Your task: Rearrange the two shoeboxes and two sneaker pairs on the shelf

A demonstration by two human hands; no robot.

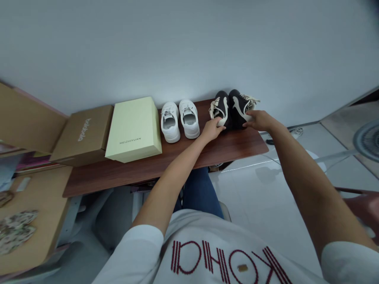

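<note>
A pair of black shoes with cream stripes and laces stands at the far right of a dark wooden table (177,165), against the wall. My left hand (212,128) grips the heel of the left black shoe (220,105). My right hand (259,120) grips the heel side of the right black shoe (239,103). Both shoes rest on the tabletop, side by side and touching. A pair of white sneakers (179,119) stands just left of them, heels toward me.
A pale green shoebox (134,128) and a brown cardboard shoebox (84,134) lie on the table's left part. A lighter wooden surface (35,205) with patterned fabric (16,232) sits at lower left. White tiled floor and a fan base (367,140) are at right.
</note>
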